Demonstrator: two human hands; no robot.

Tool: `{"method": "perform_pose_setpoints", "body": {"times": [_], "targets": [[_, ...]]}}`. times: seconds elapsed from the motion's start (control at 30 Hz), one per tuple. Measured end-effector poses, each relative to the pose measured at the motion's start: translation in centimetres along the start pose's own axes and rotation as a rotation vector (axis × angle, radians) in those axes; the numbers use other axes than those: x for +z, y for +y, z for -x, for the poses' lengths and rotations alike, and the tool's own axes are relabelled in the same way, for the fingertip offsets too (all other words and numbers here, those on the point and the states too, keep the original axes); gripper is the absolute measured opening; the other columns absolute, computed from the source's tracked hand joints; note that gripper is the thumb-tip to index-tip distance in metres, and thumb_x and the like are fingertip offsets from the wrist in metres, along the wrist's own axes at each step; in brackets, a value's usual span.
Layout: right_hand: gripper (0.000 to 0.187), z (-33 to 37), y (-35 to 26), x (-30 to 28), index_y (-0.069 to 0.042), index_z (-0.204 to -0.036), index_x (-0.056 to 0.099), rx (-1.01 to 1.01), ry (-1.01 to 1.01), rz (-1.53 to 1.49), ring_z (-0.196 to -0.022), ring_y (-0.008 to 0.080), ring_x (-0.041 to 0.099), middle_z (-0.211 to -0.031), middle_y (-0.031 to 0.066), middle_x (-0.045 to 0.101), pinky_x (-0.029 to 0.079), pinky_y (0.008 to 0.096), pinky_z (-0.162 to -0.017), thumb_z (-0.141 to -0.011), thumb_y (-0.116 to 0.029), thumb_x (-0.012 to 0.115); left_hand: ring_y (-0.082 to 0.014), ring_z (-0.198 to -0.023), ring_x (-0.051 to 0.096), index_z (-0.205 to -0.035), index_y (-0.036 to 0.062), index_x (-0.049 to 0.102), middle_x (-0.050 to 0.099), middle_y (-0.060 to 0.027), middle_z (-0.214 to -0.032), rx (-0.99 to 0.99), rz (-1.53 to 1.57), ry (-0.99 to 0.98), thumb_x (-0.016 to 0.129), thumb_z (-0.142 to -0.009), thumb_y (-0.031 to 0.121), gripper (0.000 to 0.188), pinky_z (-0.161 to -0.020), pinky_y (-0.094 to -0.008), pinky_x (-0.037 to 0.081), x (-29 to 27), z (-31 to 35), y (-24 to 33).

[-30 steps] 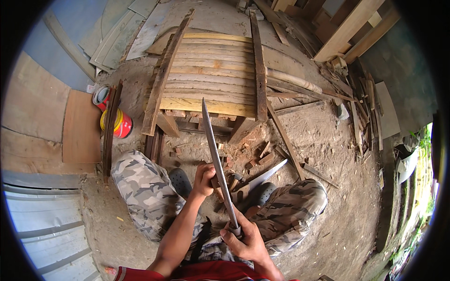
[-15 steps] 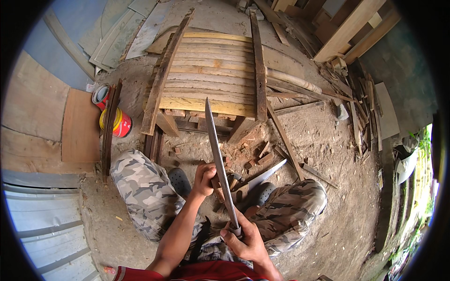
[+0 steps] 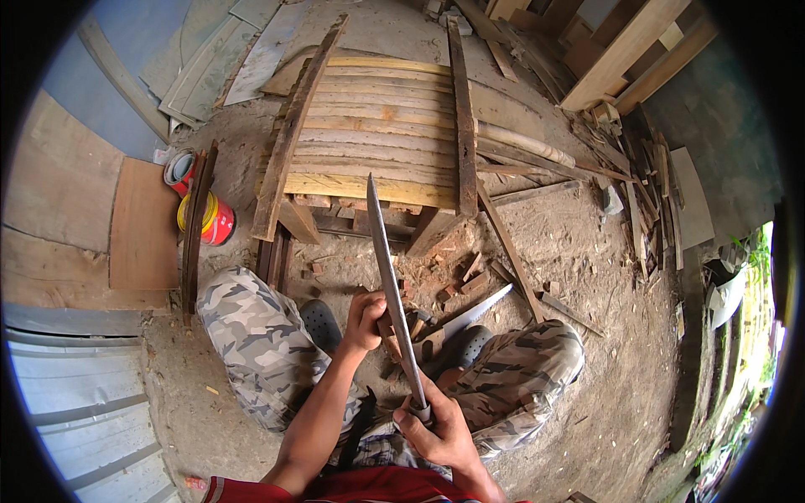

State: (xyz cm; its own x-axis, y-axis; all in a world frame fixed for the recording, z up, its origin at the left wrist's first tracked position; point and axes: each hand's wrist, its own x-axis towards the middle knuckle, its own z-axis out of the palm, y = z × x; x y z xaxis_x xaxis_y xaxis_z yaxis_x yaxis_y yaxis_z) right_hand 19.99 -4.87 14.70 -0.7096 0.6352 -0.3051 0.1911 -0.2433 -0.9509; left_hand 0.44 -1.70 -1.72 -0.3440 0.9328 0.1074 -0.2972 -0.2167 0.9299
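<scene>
Low in front of me, my right hand [image 3: 438, 429] is closed round the handle end of a machete [image 3: 386, 264]. Its long grey blade slants up and slightly left, with the tip over the front of a slatted wooden frame. My left hand [image 3: 366, 321] is closed beside the middle of the blade, on a short brown piece of wood [image 3: 388, 334] that the blade partly hides. A handsaw [image 3: 478, 309] lies on the ground by my right shoe, its handle end partly covered. Next to it, the head of what looks like a hammer [image 3: 419, 320] shows behind the blade.
The slatted wooden frame [image 3: 377, 134] stands ahead, with two long side rails. Red and yellow buckets [image 3: 220, 225] sit at left behind upright dark boards [image 3: 199, 230]. Wood offcuts [image 3: 475, 282] and a long stick [image 3: 510, 251] litter the ground; scrap wood [image 3: 646, 210] lines the right wall.
</scene>
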Motion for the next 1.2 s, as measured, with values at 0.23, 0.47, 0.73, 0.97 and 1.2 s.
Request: {"method": "perform_pose_setpoints", "body": {"times": [0.23, 0.47, 0.73, 0.97, 1.2], "targets": [[0.072, 0.0, -0.9, -0.1, -0.010, -0.156, 0.031, 0.100, -0.003, 0.116, -0.061, 0.0105, 0.054, -0.066, 0.0067, 0.058, 0.048, 0.0275, -0.066, -0.091, -0.009, 0.063, -0.0169, -0.046, 0.053, -0.063, -0.0005, 0.058, 0.056, -0.0104, -0.054, 0.022, -0.027, -0.004, 0.049, -0.094, 0.046, 0.057, -0.045, -0.0286, 0.039, -0.1, 0.0, -0.1], [0.069, 0.3, -0.2, 0.3, -0.005, -0.155, 0.031, 0.092, -0.009, 0.058, -0.056, 0.0062, 0.049, -0.066, -0.0004, 0.053, 0.041, 0.0240, -0.055, -0.093, -0.005, 0.061, -0.0167, -0.046, 0.052, -0.061, 0.0004, 0.057, 0.055, -0.0097, -0.054, 0.052, -0.056, 0.003, 0.047, -0.095, 0.047, 0.058, -0.045, -0.0282, 0.037, 0.3, 0.3, 0.3], [0.067, 0.5, -1.0, 0.6, -0.005, -0.154, 0.032, 0.056, 0.035, 0.097, -0.056, 0.0065, 0.050, -0.067, 0.0001, 0.055, 0.042, 0.0246, -0.055, -0.093, -0.004, 0.062, -0.0167, -0.046, 0.053, -0.060, 0.0012, 0.055, 0.055, -0.0090, -0.054, 0.089, -0.067, -0.017, 0.045, -0.094, 0.047, 0.058, -0.045, -0.0293, 0.039, 1.3, -0.3, 1.7], [0.071, 0.4, -0.4, 0.6, -0.009, -0.155, 0.031, 0.069, 0.038, 0.201, -0.059, 0.0104, 0.058, -0.064, 0.0069, 0.059, 0.049, 0.0280, -0.061, -0.092, -0.009, 0.062, -0.0121, -0.050, 0.049, -0.068, 0.0006, 0.056, 0.057, -0.0050, -0.060, 0.091, -0.006, -0.058, 0.045, -0.097, 0.035, 0.047, -0.048, -0.0295, 0.037, 0.1, -0.4, 1.6], [0.069, 1.0, -1.6, 0.5, -0.008, -0.155, 0.032, 0.011, 0.069, 0.192, -0.057, 0.0097, 0.055, -0.064, 0.0069, 0.059, 0.048, 0.0277, -0.060, -0.091, -0.008, 0.060, -0.0147, -0.045, 0.054, -0.062, 0.0008, 0.054, 0.054, -0.0075, -0.055, 0.130, -0.056, -0.049, 0.050, -0.089, 0.036, 0.045, -0.043, -0.0299, 0.040, 1.6, -0.6, 3.4]]}}
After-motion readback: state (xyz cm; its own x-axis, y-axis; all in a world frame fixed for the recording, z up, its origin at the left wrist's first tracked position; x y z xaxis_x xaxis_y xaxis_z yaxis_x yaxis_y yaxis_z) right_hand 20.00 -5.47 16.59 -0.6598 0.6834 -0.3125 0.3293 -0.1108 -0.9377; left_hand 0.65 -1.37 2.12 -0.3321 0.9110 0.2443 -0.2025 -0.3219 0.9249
